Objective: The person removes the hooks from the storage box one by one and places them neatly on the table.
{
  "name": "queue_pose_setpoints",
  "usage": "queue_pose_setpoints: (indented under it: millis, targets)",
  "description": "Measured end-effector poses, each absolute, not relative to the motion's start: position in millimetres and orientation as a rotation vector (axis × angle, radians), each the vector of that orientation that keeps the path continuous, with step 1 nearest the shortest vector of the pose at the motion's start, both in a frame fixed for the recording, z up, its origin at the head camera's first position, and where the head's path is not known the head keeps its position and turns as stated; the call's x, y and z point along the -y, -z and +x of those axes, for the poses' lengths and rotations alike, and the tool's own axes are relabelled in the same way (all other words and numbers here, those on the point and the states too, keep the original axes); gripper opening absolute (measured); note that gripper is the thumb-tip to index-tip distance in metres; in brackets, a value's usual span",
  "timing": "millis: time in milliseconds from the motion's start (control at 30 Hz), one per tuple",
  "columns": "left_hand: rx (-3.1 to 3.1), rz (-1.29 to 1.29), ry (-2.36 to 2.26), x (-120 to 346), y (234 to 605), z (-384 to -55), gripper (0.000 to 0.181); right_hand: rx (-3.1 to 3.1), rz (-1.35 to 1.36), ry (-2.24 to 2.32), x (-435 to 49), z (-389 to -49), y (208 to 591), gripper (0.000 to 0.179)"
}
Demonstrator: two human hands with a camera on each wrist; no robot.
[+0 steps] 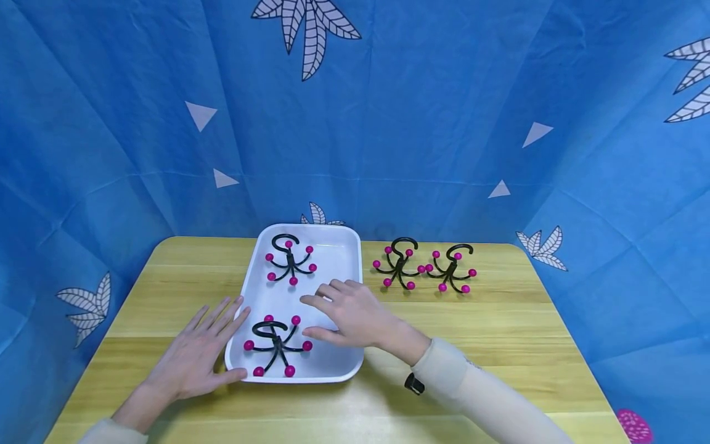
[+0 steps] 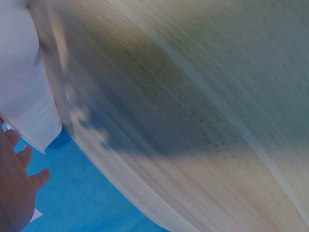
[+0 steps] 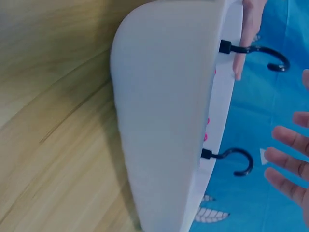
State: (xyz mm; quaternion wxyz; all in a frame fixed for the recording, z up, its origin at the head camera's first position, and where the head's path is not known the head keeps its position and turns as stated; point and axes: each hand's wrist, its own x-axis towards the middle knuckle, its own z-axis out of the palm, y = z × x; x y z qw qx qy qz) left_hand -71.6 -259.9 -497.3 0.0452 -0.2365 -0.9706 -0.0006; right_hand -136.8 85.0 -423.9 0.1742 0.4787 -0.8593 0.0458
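A white rectangular tray [image 1: 338,265] holds two black hooks with several curved arms tipped in pink balls. One multi-arm hook [image 1: 291,265] stands toward the tray's far end, the other multi-arm hook [image 1: 277,343] toward its near end. My left hand [image 1: 194,357] lies at the tray's left edge, fingers spread and thumb by the near corner. Over the tray's right side hovers my right hand [image 1: 352,317], its fingers loosely extended with nothing in them. In the right wrist view, both hook tops rise above the tray wall [image 3: 164,111], apart from the fingers [image 3: 289,162].
Two more multi-arm hooks, one hook [image 1: 398,265] and another hook [image 1: 452,271], stand side by side on the wooden table [image 1: 499,370], right of the tray. Behind the table hangs a blue patterned cloth [image 1: 421,123], which also covers both sides.
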Motion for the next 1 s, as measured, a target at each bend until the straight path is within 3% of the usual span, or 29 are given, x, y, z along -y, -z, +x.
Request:
queue_pose_setpoints:
  millis: [1000]
  targets:
    - [2.944,-0.738,0.003,261,497,-72,0.11,2.354,1.497,-0.004,-29,-139,428,0.043]
